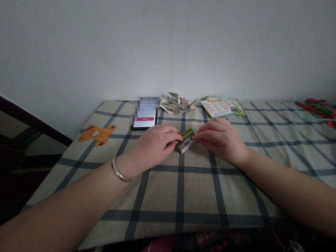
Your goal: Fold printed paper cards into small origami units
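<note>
Between my hands is a small piece of folded printed paper [186,142], green on its upper part and white with a dark square code below. My left hand [154,142] pinches its left side between thumb and fingers, and a silver bangle circles that wrist. At the right edge, the fingertips of my right hand [223,138] are closed on the same paper. Both hands rest low over the checked cloth. Just beyond them lies a cluster of small folded paper pieces [175,106] with colourful print.
A phone [144,119] with a lit screen lies behind my left hand. Printed sheets [222,107] are stacked by the wall. A bear cutout [97,135] is at the left, and red and green strips [319,108] at the far right. The checked tablecloth [162,196] covers the table.
</note>
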Demonstrator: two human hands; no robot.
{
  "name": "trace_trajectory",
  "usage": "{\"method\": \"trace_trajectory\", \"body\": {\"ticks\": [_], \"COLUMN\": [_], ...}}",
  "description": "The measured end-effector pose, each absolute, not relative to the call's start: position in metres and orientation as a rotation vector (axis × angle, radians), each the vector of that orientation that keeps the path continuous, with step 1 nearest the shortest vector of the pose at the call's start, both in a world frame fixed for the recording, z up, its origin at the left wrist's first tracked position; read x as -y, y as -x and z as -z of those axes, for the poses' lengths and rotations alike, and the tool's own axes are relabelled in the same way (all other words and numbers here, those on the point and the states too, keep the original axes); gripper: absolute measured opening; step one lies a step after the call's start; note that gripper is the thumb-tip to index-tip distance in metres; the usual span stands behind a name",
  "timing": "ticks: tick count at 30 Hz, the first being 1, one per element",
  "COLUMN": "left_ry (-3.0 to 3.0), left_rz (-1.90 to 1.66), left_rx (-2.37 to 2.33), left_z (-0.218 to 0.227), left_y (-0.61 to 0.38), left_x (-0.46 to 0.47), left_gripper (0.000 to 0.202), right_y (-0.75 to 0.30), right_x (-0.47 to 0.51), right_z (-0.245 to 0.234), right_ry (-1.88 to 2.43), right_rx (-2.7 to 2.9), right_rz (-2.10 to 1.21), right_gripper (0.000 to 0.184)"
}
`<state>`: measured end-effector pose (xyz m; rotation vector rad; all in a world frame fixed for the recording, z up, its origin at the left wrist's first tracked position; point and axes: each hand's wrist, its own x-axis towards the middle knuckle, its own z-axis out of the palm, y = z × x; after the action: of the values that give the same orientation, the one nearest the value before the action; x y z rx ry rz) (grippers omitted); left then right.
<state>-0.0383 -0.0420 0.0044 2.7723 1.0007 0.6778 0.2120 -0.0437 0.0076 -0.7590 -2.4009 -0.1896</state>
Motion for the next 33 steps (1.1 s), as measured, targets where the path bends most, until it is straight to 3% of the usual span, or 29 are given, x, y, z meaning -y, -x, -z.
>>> {"method": "trace_trajectory", "body": {"ticks": [12,33], "left_ry": [-2.72,-2.631], "left_rz": [-0.817,-0.738], "left_rx": [-1.181,-1.204], "left_z": [-0.018,-0.011], "left_y": [0.041,0.039], "left_x": [0.042,0.04], "left_gripper": [0.01,0.013], "right_y": [-0.224,-0.212], "right_x": [0.04,0.048], "right_z": [-0.013,-0.016], "right_ry": [0.595,0.502], "right_rx": [2.615,2.879], "right_rz": [0.476,0.08], "right_gripper": [0.02,0.028]}}
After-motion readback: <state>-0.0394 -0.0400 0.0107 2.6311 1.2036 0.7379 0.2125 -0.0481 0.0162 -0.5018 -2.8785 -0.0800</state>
